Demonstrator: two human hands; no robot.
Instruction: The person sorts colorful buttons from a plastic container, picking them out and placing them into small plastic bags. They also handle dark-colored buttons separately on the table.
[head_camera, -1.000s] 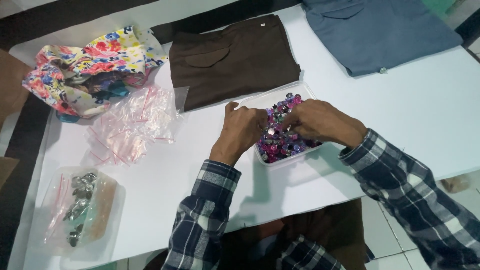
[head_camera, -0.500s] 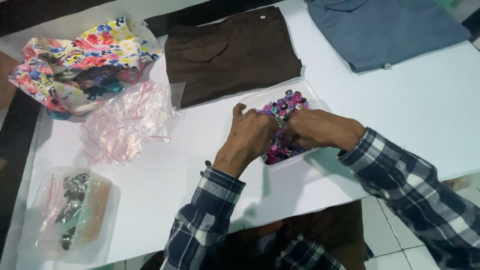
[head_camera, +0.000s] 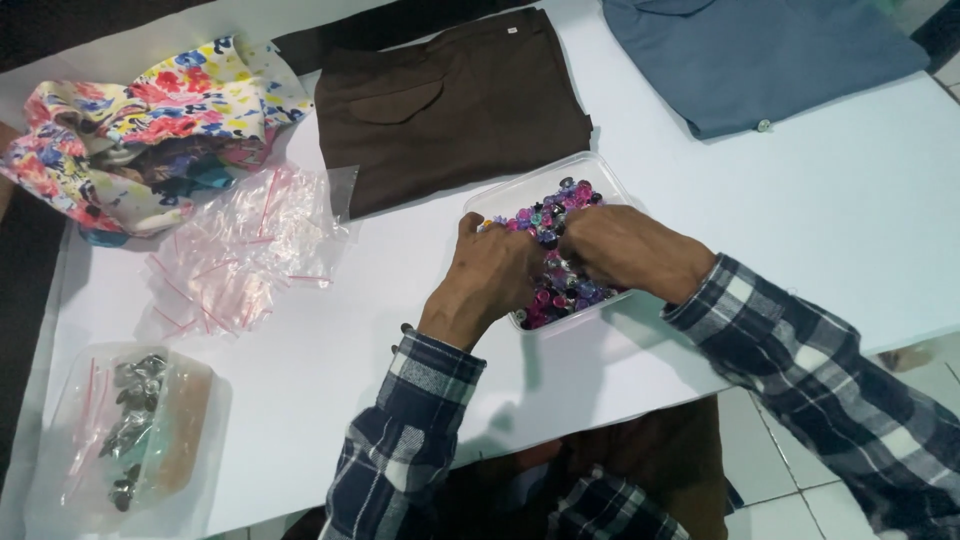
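Shallow clear plastic tray (head_camera: 510, 192) of small purple and pink glossy buttons (head_camera: 560, 200) sits near the white table's (head_camera: 830, 230) front edge. Left hand (head_camera: 490, 275) and right hand (head_camera: 625, 250) curl, fingers buried in the buttons; exact grip hidden. Pieces look light, hard, slippery: best pinched singly by the rim.

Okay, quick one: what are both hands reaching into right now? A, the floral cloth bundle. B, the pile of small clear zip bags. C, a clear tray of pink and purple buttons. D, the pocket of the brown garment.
C: the left hand and right hand both rest in the clear plastic tray filled with pink and purple buttons, apart from the zip bags.
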